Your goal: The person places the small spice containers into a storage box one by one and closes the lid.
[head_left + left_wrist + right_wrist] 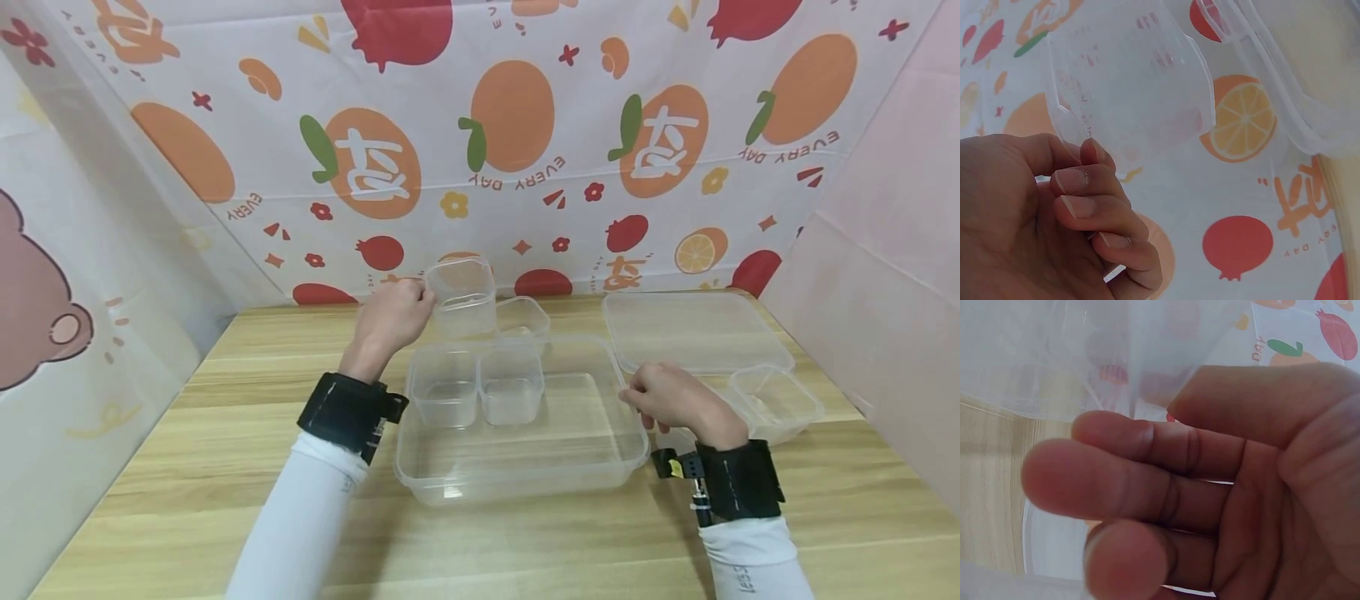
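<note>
1. Box point(525, 481): clear plastic, rounded corners, mid-tabletop point(187, 467); long axis left to right, mouth up.
2. Held cup point(467, 317): just beyond box's far left part; mouth up, tipped towards the person. Whether base touches tabletop, cannot tell.
3. Left hand point(393, 312): reaches far, pinching held cup's left rim between thumb and fingertips; other fingers curled.
4. Right hand point(678, 400): at box's right end, palm inward, gripping its rim between thumb and index finger.
5. Paired cups point(512, 400): side by side in box, far left, mouths up.
6. Far cup point(522, 312): right of held cup. Right cup point(780, 400): beyond right hand's right side.
7. Lid point(697, 333): translucent, flat, rectangular, far right. Wood-grained tabletop; fruit-print cloth point(517, 117) behind.
</note>
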The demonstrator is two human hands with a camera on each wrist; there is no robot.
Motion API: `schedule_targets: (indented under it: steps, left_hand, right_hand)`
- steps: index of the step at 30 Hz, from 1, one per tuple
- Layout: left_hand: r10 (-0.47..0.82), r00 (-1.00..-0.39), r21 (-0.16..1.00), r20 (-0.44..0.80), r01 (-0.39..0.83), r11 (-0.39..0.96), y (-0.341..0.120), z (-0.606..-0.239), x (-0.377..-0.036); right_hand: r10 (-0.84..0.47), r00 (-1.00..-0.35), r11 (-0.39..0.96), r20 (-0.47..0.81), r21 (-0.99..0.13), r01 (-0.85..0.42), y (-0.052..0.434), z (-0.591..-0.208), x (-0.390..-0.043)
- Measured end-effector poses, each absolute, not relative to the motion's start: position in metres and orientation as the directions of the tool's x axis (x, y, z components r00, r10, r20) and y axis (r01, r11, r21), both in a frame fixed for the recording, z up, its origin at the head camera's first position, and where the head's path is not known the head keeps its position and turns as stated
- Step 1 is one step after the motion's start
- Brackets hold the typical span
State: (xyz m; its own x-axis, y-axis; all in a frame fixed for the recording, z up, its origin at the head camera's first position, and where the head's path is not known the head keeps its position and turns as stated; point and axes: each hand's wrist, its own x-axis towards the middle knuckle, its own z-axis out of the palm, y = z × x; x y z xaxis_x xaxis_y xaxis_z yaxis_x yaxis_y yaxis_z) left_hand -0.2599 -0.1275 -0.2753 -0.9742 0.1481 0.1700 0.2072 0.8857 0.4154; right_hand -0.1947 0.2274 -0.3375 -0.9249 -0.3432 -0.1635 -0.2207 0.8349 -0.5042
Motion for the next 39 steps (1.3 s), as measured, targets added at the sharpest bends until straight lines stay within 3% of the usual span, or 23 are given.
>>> schedule_targets:
  steps: [39]
  left_hand:
    - [0.270, -0.940, 0.439, 0.210, 0.337, 0.833, -0.087, -0.268, -0.236]
  right_hand:
    - [-0.341, -0.925, 0.838, -0.168, -0.500, -0.218, 0.227, -0.337, -0.193]
